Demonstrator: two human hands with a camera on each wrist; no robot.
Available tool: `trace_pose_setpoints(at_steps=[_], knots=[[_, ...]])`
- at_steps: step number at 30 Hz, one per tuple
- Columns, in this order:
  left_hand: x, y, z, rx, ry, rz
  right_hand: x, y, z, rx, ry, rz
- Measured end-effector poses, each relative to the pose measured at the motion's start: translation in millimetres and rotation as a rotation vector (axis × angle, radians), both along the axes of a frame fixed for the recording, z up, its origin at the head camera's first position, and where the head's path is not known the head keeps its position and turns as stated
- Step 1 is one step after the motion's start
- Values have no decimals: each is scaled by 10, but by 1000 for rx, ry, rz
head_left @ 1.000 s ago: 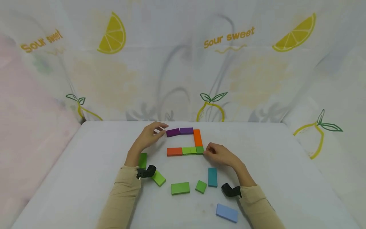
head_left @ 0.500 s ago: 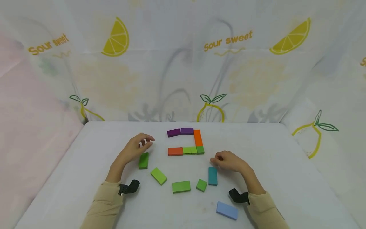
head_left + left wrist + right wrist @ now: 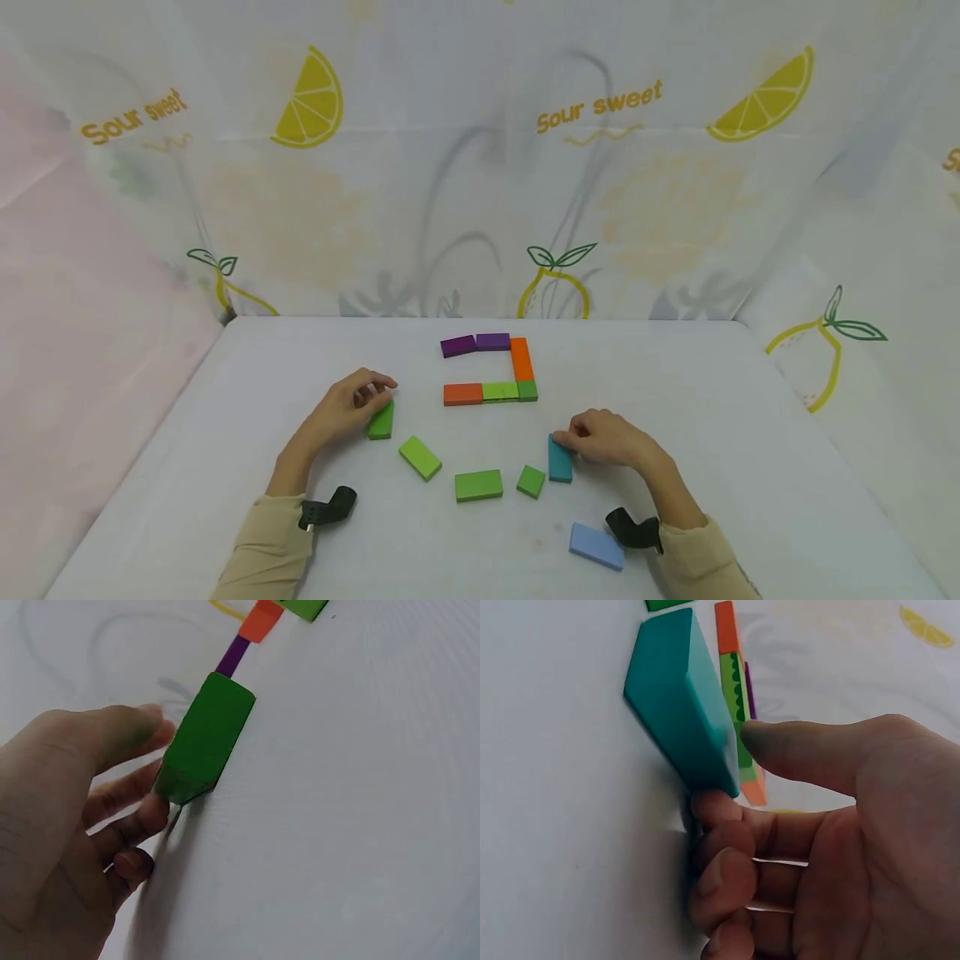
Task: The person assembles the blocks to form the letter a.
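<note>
My left hand (image 3: pixel 347 407) is at the far end of a dark green block (image 3: pixel 381 422) lying flat. In the left wrist view the thumb and loosely bent fingers are close beside that green block (image 3: pixel 208 735); firm contact cannot be made out. My right hand (image 3: pixel 609 437) reaches the far end of a teal block (image 3: pixel 560 460). Its thumb and index fingertip lie by one end of the teal block (image 3: pixel 679 697) in the right wrist view, with the other fingers curled below. Whether they press on it is unclear.
Behind, purple blocks (image 3: pixel 492 342), an orange block (image 3: pixel 522 360), light green pieces (image 3: pixel 500 391) and a red-orange block (image 3: pixel 462 394) form an angular shape. Nearer lie a lime block (image 3: pixel 420 457), a green block (image 3: pixel 478 485), a small green square (image 3: pixel 531 481) and a light blue block (image 3: pixel 596 546).
My left hand has moved from beside the purple blocks back toward me to the dark green block. My right hand has left the small green piece's side and come down to the teal block.
</note>
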State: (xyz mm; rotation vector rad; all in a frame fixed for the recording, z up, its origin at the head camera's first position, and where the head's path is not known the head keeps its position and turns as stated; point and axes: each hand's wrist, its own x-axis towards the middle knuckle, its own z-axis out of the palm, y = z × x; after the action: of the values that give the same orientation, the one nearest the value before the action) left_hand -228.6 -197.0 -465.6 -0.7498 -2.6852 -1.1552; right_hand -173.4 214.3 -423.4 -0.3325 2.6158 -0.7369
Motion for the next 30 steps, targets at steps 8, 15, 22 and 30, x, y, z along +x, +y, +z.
trace_pose_setpoints(at_steps=[8, 15, 22, 30], knots=[[71, 62, -63, -93, -16, 6, 135, -79, -1, 71, 29, -38], [95, 49, -103, -8, -6, 18, 177, -147, 31, 148, 49, -99], [90, 20, -104, -3, 3, -11, 205, -207, 34, 201, 97, -112], [64, 11, -100, 2, 10, -15, 195, -242, 62, 208, 120, -108]])
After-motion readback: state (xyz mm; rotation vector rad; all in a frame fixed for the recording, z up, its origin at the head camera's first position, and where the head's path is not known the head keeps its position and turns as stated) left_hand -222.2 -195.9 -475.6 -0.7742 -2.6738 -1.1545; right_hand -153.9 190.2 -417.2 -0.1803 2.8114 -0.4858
